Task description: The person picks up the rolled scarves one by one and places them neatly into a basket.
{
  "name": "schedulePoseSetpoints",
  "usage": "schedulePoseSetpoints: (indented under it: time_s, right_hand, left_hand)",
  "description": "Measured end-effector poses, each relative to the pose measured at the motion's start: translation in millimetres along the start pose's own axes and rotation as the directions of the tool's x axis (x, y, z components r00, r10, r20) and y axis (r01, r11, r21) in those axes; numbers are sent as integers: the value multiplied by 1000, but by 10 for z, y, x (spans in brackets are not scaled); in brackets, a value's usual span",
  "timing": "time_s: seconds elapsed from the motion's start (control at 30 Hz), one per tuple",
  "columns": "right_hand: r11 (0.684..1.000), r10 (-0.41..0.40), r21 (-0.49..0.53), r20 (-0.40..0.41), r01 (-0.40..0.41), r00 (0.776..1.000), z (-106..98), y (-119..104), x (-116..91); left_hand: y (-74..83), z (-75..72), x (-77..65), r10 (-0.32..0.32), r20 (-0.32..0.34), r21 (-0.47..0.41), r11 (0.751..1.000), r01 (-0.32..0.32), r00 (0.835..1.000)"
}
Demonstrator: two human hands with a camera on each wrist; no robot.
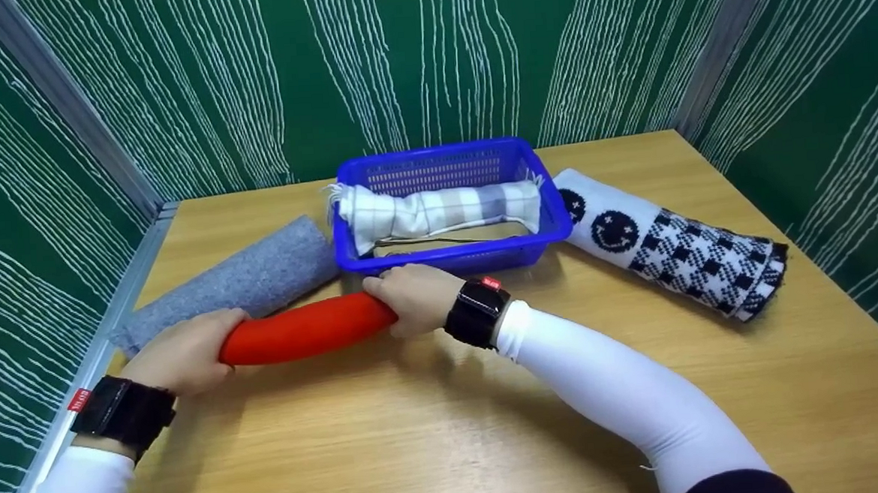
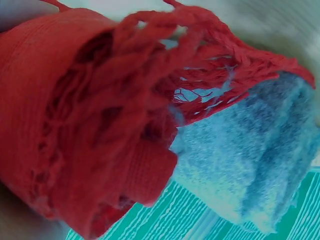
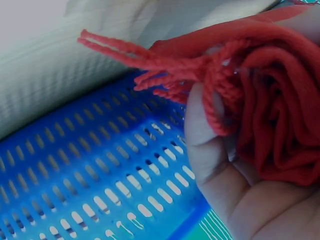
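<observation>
A rolled red scarf (image 1: 308, 330) spans the space between both hands, above the table in front of the basket. The left hand (image 1: 189, 353) grips its left end; the right hand (image 1: 421, 298) grips its right end, close to the basket's front wall. Fringe (image 2: 200, 55) hangs from the left end in the left wrist view. On the right, the fingers curl round the coiled end (image 3: 282, 115), whose red tassels stick out. Inside the blue basket (image 1: 451, 257) lies a rolled white plaid scarf (image 1: 437, 210) with beige and grey-purple bands.
A rolled grey scarf (image 1: 249, 275) lies left of the basket, partly behind the left hand. To the right lies a rolled black-and-white scarf (image 1: 672, 245) with smiley faces and checks. Green panels (image 1: 467, 57) with white lines border the wooden table (image 1: 434, 434) at back and sides.
</observation>
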State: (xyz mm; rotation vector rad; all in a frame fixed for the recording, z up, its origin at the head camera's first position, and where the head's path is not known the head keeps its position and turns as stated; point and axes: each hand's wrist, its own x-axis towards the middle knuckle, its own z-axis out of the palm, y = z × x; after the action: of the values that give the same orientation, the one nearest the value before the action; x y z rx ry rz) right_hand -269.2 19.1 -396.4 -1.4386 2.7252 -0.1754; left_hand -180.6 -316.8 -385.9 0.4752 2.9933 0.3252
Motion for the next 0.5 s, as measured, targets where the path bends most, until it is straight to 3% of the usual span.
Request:
schedulePoseSetpoints:
  time_s: [0.23, 0.5]
  right_hand:
    - [1000, 14, 27, -11, -14, 1000, -74, 10, -59]
    - [999, 24, 48, -19, -23, 1000, -148, 34, -108]
  left_hand:
    - [24, -62, 33, 39, -8, 20, 999, -38, 999]
    - [65, -102, 63, 39, -12, 16, 999, -39, 999]
